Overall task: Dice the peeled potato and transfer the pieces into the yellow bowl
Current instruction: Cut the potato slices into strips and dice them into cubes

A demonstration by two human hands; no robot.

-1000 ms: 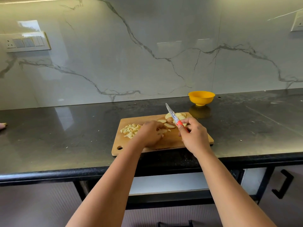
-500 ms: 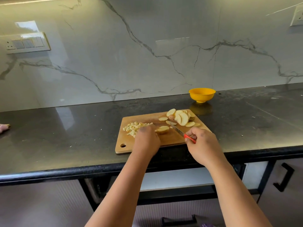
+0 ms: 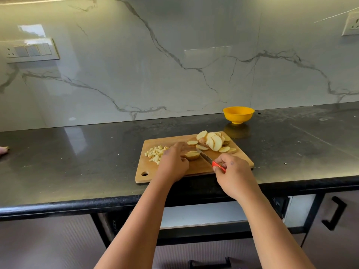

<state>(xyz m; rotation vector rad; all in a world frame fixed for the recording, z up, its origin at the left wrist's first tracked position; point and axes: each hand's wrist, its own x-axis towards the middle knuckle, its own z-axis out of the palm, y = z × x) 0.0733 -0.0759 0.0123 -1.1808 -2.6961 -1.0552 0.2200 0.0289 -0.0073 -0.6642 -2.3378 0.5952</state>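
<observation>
A wooden cutting board (image 3: 240, 161) lies on the dark counter. My left hand (image 3: 173, 162) holds a small stack of potato slices (image 3: 192, 155) down at the board's middle. My right hand (image 3: 233, 171) grips a knife (image 3: 206, 158) by its red handle, the blade lying against the right side of that stack. A pile of diced potato (image 3: 154, 153) sits on the board's left part. More potato slices (image 3: 213, 141) lie fanned at the far right corner. The yellow bowl (image 3: 238, 114) stands behind the board near the wall, and I see nothing inside it.
The counter's front edge (image 3: 77, 204) runs just below the board. Cabinets with black handles (image 3: 334, 212) sit under it. Another person's fingers (image 3: 3, 150) rest on the counter at the far left. Switch plates (image 3: 29, 50) are mounted on the marble wall.
The knife came down from a raised tilt to lie against the slices under my left hand. My right hand drew back toward the board's near edge.
</observation>
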